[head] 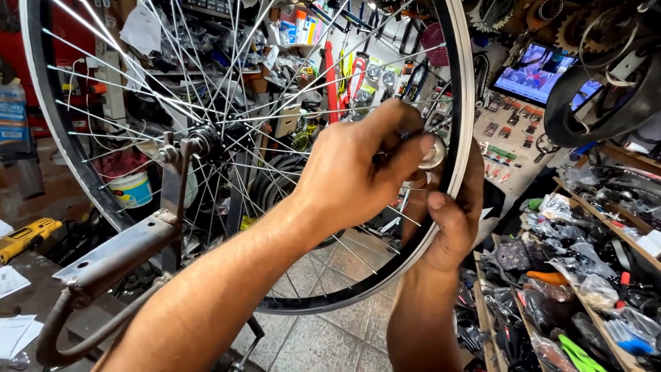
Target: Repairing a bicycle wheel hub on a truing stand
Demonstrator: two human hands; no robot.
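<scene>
A bike wheel (pixel 103 172) sits in a metal truing stand (pixel 124 251) at the workshop's left, hub (pixel 206 141) clamped at the stand's upright, rim running from top left round to lower centre. Both hands meet at the rim's right side. The left hand (pixel 358 176) reaches across the spokes (pixel 289 117), thumb & forefinger pinching a small round silver spoke tool (pixel 434 153) just inside the rim. The right hand (pixel 451 220) comes up from below, fingers curled behind the rim & thumb pressed on its inner face, gripping it steady. Whether the tool is seated on a nipple can't be told; fingers hide the contact.

Judged from this pose, doing the step well likely means seating the tool square on the nipple before any turn, keeping turns small, & letting the right hand hold the rim from swinging so the force goes into the nipple, not the wheel. A slipping tool would prob. round the nipple.

Around them: a yellow power tool (pixel 27 236) & papers (pixel 14 331) on the bench at lower left, a white-blue bucket (pixel 131 189) behind the spokes, a screen (pixel 533 72) on the wall at upper right, a dark tyre (pixel 606 103) hanging beside it, & bagged parts (pixel 578 275) filling shelves at lower right.
</scene>
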